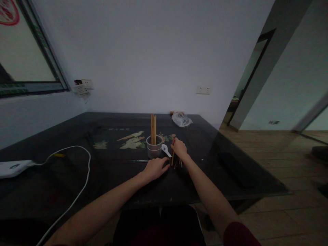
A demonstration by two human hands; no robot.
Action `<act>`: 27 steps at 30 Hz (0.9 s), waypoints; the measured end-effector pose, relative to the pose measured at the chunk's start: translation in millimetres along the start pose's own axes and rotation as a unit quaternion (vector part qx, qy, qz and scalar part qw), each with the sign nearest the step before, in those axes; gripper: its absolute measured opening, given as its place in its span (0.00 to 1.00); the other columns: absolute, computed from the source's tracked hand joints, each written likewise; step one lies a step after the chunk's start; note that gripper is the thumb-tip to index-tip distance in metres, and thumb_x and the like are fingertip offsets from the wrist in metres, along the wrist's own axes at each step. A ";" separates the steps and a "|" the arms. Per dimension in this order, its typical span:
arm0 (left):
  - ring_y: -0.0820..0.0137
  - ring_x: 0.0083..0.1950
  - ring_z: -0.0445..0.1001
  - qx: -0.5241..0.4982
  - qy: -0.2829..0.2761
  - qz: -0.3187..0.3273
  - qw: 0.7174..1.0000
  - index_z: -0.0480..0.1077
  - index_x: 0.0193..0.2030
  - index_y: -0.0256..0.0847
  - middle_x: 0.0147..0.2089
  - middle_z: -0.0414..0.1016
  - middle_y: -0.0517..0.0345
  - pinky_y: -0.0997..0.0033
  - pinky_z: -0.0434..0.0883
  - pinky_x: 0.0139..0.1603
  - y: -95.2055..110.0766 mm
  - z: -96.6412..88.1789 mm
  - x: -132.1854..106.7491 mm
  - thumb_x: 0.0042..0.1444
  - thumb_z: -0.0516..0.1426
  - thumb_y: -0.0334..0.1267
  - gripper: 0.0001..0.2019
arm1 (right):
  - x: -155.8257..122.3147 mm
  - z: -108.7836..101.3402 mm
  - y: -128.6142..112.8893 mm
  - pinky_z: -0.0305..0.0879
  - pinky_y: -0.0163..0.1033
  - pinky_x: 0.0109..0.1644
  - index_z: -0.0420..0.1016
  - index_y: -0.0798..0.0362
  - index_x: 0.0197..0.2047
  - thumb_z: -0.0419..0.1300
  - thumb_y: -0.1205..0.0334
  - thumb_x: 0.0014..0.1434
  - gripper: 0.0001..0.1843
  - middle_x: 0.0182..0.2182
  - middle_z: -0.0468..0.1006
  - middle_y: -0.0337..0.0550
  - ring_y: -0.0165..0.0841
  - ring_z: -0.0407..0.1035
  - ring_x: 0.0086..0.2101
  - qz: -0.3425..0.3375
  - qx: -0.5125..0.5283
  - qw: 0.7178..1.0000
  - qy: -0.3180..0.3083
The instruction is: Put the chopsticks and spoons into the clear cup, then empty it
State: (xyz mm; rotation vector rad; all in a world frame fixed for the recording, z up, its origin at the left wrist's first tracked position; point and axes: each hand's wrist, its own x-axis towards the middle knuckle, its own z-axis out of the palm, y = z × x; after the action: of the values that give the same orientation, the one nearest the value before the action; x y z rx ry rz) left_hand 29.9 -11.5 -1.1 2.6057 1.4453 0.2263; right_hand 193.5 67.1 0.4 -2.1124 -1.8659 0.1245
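Observation:
A metal cup (154, 151) stands upright on the dark table, with several wooden chopsticks (153, 128) leaning in it. Against its right side is a white spoon (166, 150), its handle slanting towards me. My right hand (180, 147) is closed around chopsticks (172, 159) just right of the spoon; their lower ends point down at the table. Under that hand, thin pale pieces show, too dim to name. My left hand (155, 168) rests in front of the cup, fingers stretched towards the chopstick ends; whether they touch is unclear.
A crumpled clear plastic bag (181, 119) lies at the back. On the right is a dark flat object (237, 169). A white device (15, 168) sits at the left, its white cable (89, 164) running over the front edge. A wall (143, 68) borders the table (202, 184).

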 end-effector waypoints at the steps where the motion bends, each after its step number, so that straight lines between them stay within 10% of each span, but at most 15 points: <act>1: 0.61 0.43 0.77 -0.002 0.002 0.002 1.000 0.66 0.55 0.50 0.42 0.77 0.53 0.66 0.70 0.42 -0.4 0.0 -0.2 0.62 0.48 0.48 0.17 | 3.4 -1.5 0.8 0.62 0.39 0.44 0.66 0.54 0.47 0.54 0.60 0.60 0.12 0.43 0.76 0.51 0.40 0.72 0.45 -0.002 0.002 1.000 -0.007; 27: 0.56 0.45 0.77 -0.010 0.009 0.026 1.000 0.65 0.55 0.48 0.44 0.77 0.50 0.59 0.72 0.42 -3.8 -1.4 -2.1 0.61 0.48 0.45 0.17 | 22.4 -3.3 -36.1 0.65 0.41 0.48 0.62 0.69 0.56 0.50 0.73 0.59 0.21 0.48 0.73 0.69 0.43 0.70 0.50 0.027 -0.079 0.994 -0.074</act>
State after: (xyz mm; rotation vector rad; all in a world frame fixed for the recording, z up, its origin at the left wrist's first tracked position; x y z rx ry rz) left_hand 25.3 -11.3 -0.6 2.6340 1.3761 0.2677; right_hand 163.2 91.9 17.3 -2.3190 -1.9593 0.1546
